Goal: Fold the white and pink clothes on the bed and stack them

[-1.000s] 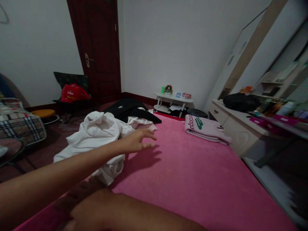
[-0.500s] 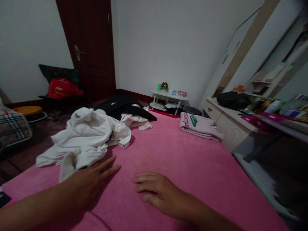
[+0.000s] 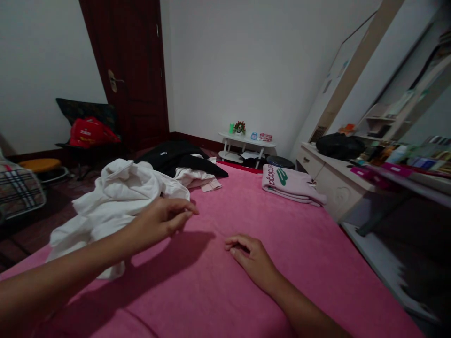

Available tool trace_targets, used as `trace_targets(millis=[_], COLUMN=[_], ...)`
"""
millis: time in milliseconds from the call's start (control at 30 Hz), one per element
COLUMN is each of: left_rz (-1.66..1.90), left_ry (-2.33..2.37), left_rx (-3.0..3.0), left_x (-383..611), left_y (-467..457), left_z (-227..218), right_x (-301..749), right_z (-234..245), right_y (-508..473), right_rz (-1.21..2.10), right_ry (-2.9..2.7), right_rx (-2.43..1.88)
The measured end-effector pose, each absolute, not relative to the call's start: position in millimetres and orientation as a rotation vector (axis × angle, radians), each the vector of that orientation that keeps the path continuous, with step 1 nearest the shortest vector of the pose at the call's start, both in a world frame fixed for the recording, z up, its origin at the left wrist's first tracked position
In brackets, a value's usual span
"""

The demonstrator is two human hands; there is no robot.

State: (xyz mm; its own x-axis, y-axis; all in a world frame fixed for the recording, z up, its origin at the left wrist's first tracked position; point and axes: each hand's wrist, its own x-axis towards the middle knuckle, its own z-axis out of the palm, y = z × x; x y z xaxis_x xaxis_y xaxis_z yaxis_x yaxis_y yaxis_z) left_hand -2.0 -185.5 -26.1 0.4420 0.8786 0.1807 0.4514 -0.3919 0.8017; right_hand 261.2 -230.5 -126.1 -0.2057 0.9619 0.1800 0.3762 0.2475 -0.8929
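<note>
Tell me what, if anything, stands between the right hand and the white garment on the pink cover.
The left hand does: in this view, it and its forearm cross between the right hand and the white garment. No other object shows between them.

Dimly lit pale walls [image 3: 268, 61], dark red door [image 3: 130, 56], small white table [image 3: 246, 140], drawer cabinet [image 3: 336, 187]

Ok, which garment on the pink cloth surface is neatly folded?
The pale pink garment with a green logo, lying flat at right; the white garment, black garment and cream garment lie loosely bunched on the left.
</note>
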Motion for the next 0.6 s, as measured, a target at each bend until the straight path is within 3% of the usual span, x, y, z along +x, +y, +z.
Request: trace_targets(millis=[200,400,600], left_rz=[0.732,0.606,0.514], left_ry=[0.658,1.036,1.169], left_rx=[2.337,2.573,2.723], left_x=[123,168,164], left_y=[-130,-73,-68], left_z=[-50,-127,-149], right_x=[263,263,290], right_z=[-125,-126,-123], right_y=[-233,-237,-213], right_rz=[0.753,0.635,0.268], right_ry=[-1.822,-1.885,-2.284], right_rx=[-1.251,-1.224,-1.073])
